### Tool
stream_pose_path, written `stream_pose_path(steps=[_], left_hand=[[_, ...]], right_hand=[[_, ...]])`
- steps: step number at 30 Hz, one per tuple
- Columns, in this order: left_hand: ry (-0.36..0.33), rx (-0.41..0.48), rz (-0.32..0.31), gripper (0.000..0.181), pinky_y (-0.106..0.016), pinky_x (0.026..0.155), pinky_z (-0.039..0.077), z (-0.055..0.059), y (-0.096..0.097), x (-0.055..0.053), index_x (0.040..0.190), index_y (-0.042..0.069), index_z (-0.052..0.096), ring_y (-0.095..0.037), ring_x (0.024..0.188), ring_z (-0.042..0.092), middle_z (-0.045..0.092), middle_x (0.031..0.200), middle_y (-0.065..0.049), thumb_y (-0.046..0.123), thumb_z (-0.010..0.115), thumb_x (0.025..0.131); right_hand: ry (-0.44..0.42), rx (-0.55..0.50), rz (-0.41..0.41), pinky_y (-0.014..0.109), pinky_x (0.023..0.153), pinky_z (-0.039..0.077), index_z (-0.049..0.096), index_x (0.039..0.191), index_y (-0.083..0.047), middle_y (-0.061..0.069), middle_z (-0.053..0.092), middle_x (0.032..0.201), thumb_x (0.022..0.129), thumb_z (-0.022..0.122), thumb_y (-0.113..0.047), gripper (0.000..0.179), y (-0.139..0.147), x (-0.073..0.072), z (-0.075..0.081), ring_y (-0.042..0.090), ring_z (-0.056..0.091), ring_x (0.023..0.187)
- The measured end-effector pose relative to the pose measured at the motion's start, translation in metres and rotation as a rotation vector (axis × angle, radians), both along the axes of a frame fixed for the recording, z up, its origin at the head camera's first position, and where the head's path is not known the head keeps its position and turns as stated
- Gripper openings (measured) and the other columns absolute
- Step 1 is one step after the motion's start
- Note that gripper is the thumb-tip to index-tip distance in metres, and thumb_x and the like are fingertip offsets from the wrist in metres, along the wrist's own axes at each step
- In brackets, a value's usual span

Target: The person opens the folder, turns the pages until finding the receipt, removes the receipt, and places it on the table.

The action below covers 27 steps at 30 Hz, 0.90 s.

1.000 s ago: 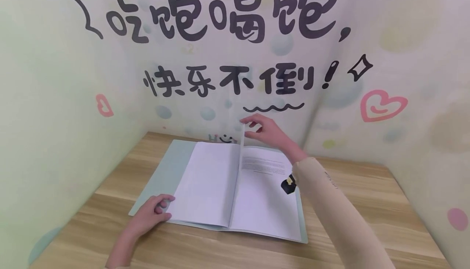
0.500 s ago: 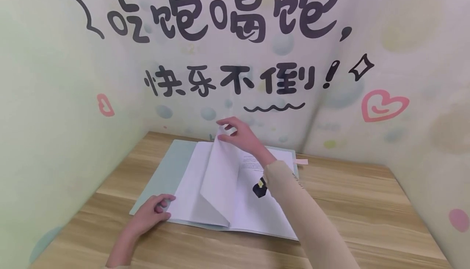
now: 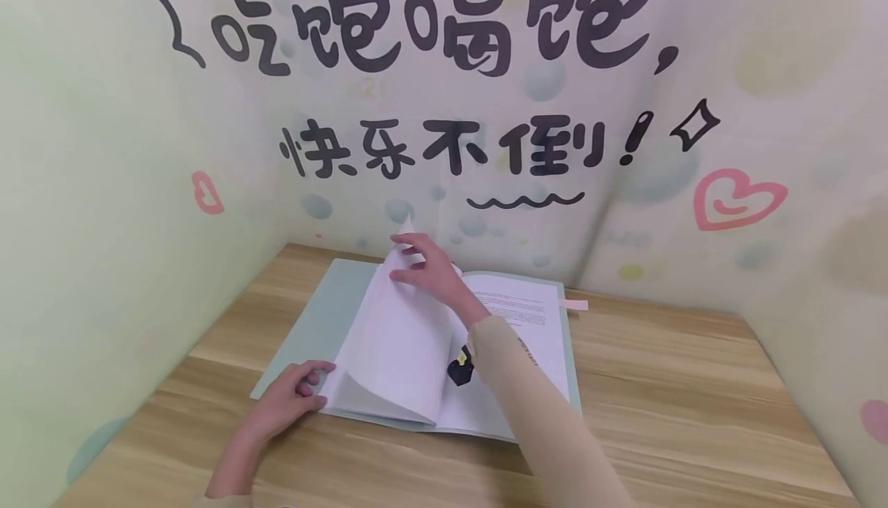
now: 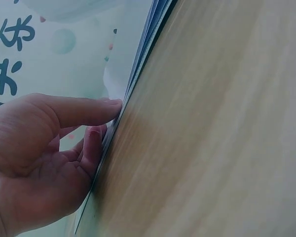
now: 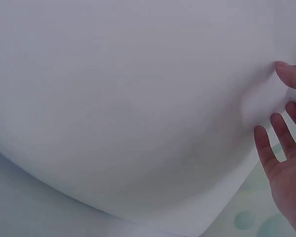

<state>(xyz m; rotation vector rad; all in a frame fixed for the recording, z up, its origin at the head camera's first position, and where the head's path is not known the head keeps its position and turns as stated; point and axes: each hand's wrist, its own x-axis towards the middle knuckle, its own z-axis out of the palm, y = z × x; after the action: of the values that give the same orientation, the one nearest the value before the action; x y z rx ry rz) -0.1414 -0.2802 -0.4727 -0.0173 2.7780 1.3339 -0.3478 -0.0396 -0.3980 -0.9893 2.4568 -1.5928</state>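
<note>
Left hand (image 3: 287,396) relaxed on open book (image 3: 322,311), near left corner; right hand (image 3: 432,270) spread, touching raised page (image 3: 409,338).

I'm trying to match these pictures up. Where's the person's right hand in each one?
Head view: near the middle, the right hand touches a lifted white page.
Left wrist view: not in it; the hand showing there is the left hand.
Right wrist view: at the right edge, partly cut off, touching white paper.
Shared landmark: the pale wall with round spots, behind the work in all three.
</note>
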Motion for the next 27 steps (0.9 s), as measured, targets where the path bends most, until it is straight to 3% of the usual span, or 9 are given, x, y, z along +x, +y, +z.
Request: stream_pose_path(steps=[11, 17, 21, 27], left_hand=[[-0.006, 0.085, -0.009, 0.069, -0.021, 0.073, 0.045, -0.003, -0.003, -0.001, 0.14, -0.002, 0.047, -0.012, 0.086, 0.051, 0.052, 0.106, -0.014, -0.002, 0.073, 0.076], [0.002, 0.134, -0.009, 0.072, -0.019, 0.068, 0.046, -0.005, -0.006, -0.002, 0.141, -0.007, 0.044, -0.005, 0.081, 0.049, 0.049, 0.106, -0.015, -0.007, 0.069, 0.074], [-0.009, 0.136, -0.013, 0.074, -0.018, 0.067, 0.045, -0.005, -0.006, -0.002, 0.143, -0.004, 0.043, -0.007, 0.08, 0.049, 0.049, 0.107, -0.015, -0.007, 0.068, 0.073], [-0.023, 0.145, -0.047, 0.077, -0.018, 0.065, 0.045, -0.002, -0.006, -0.004, 0.145, -0.001, 0.041, -0.009, 0.078, 0.048, 0.05, 0.106, -0.016, -0.009, 0.067, 0.073]], right_hand=[[0.053, 0.1, 0.029, 0.036, 0.11, 0.044, 0.042, 0.148, -0.012, 0.005, 0.044, 0.15, 0.085, 0.078, -0.016, 0.073, -0.024, 0.002, -0.032, 0.022, 0.048, 0.133], [0.127, 0.228, 0.021, 0.039, 0.115, 0.036, 0.036, 0.152, -0.012, 0.007, 0.038, 0.155, 0.083, 0.079, -0.023, 0.082, -0.034, 0.002, -0.049, 0.026, 0.04, 0.137], [0.16, 0.312, -0.009, 0.041, 0.118, 0.031, 0.032, 0.154, -0.014, 0.007, 0.034, 0.157, 0.081, 0.081, -0.026, 0.089, -0.04, 0.003, -0.062, 0.029, 0.034, 0.139], [0.143, 0.385, -0.028, 0.041, 0.117, 0.032, 0.027, 0.156, -0.02, 0.004, 0.03, 0.16, 0.079, 0.081, -0.028, 0.094, -0.044, 0.009, -0.072, 0.029, 0.031, 0.14]])
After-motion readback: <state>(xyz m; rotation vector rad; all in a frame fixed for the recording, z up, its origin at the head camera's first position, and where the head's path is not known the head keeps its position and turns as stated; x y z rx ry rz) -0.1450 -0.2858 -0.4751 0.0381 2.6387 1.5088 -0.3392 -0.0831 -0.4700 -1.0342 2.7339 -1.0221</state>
